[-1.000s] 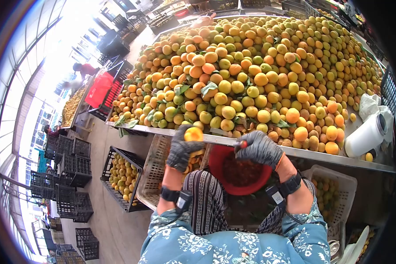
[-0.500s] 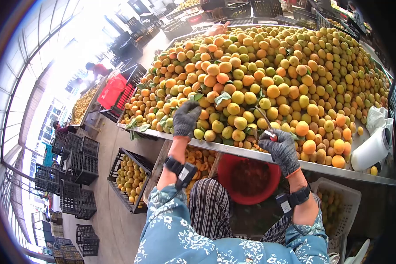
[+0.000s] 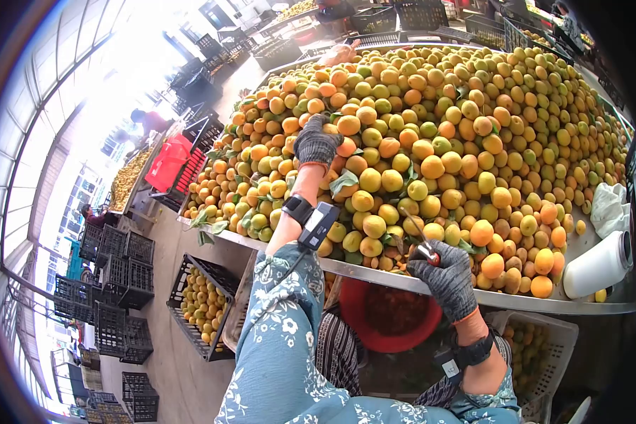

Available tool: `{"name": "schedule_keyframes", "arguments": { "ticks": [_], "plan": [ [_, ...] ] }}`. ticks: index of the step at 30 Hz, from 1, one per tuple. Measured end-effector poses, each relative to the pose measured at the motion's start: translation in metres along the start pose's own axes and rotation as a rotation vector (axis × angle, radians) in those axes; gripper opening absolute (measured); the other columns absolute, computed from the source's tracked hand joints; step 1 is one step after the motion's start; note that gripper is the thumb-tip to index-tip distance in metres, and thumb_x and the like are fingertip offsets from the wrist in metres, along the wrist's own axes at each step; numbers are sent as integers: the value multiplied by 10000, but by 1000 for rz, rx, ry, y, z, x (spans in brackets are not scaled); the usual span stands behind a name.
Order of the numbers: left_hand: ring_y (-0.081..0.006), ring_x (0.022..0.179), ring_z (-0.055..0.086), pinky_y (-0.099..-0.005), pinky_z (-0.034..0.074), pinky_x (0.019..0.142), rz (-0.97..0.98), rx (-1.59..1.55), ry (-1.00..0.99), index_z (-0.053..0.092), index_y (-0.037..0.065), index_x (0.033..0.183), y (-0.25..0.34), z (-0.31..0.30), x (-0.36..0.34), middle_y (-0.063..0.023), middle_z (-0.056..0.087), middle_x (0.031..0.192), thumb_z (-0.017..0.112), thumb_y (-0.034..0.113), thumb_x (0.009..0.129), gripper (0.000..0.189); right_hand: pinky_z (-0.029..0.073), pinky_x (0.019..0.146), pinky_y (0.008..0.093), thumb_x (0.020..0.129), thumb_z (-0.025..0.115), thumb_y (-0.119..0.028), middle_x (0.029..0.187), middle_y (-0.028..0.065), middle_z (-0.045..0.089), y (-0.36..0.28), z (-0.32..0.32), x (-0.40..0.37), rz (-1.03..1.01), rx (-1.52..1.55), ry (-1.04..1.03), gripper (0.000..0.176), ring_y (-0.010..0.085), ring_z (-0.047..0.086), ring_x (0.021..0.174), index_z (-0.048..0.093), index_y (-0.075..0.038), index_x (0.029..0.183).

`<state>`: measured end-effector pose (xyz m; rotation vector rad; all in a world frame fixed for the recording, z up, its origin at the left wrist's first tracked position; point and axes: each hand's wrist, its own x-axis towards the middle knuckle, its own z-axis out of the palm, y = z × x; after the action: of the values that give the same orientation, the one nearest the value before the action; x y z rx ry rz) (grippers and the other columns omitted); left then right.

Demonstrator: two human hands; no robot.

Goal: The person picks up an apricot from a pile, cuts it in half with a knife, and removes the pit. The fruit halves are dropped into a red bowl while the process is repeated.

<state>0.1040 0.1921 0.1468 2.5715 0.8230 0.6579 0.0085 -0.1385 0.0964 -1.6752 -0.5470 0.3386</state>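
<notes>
The left hand [image 3: 318,143] has moved up and farther over the fruit pile [image 3: 432,167] since half a second ago, when it was down by the near edge. The knife [image 3: 422,244] has dropped a little lower with the right hand [image 3: 444,279]. The pile of orange, yellow and green fruit spreads all around the left hand and goes on far past both hands. The left hand's fingers are bent down among the fruit, touching it, but I cannot tell how far open they are or if they have hold of one. The right hand is closed around the knife's red handle, and the thin blade points up and left, away from that hand, over the fruit. A green leaf [image 3: 344,182] lies on the pile just below the left hand. The pile sits on a desk [image 3: 530,302] with a metal edge, which runs right under the right hand. Below and left of the right hand is a red tub [image 3: 392,345] with dark bits in it. Right of that hand, on the desk, a white jug [image 3: 597,267] lies tilted near a white bag [image 3: 610,210]. Below and right of it is a white crate [image 3: 558,346] with fruit. Well below and left of the left hand, a black crate [image 3: 218,348] holds more fruit.
</notes>
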Motion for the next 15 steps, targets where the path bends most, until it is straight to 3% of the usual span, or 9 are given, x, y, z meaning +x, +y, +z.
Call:
{"name": "schedule_keyframes", "arguments": {
  "ticks": [1,3,4,7,9,11,13,15],
  "plan": [
    [-284,1020,617,-388,483,914,-1,3,-2,591,132,1191,-6,3,-7,-115,639,1121,810,162,611,621,477,607,314,737,748,-160,663,73,631,0,1,1,41,65,18,203,138,567,608,674,-14,857],
    [-199,949,618,-334,501,864,229,-763,96,612,76,1117,-15,1,-33,-64,646,1045,821,70,606,552,475,600,296,769,727,-173,667,52,636,0,4,4,15,100,40,198,116,563,616,676,-10,869],
    [-148,947,585,-282,494,847,178,-979,3,595,31,1115,-11,-5,-52,-40,617,1058,815,-7,613,550,475,600,288,781,719,-185,669,51,638,6,6,7,82,155,43,205,112,564,620,678,-11,881],
    [-148,1006,565,-266,484,879,97,-1398,-290,556,21,1213,3,-21,-109,-47,583,1141,781,17,686,573,469,604,275,817,705,-260,740,67,650,3,7,7,222,242,17,284,112,570,663,654,-15,950],
    [-157,1051,561,-273,468,922,129,-1344,-340,533,13,1238,0,-18,-144,-63,581,1162,752,44,726,558,455,598,267,846,682,-280,750,45,627,15,21,8,49,234,122,288,105,550,675,636,-21,963],
    [-181,1090,566,-307,468,963,250,-1216,-390,511,20,1222,0,-13,-163,-79,580,1152,721,78,771,502,438,589,261,874,652,-293,737,21,598,2,19,5,190,291,57,289,99,524,670,631,-27,985],
    [-207,1067,587,-343,505,933,163,-1519,-509,509,39,1180,6,-8,-183,-79,586,1100,726,76,765,470,415,559,250,911,610,-274,712,1,579,4,24,2,189,375,45,258,85,496,636,632,-28,985],
    [-236,1043,607,-376,533,904,65,-1528,-450,500,44,1186,8,-2,-193,-90,591,1083,753,100,735,520,395,538,223,930,592,-262,701,-16,566,0,29,-3,121,549,34,242,62,480,613,634,-29,979]
  ]
}}
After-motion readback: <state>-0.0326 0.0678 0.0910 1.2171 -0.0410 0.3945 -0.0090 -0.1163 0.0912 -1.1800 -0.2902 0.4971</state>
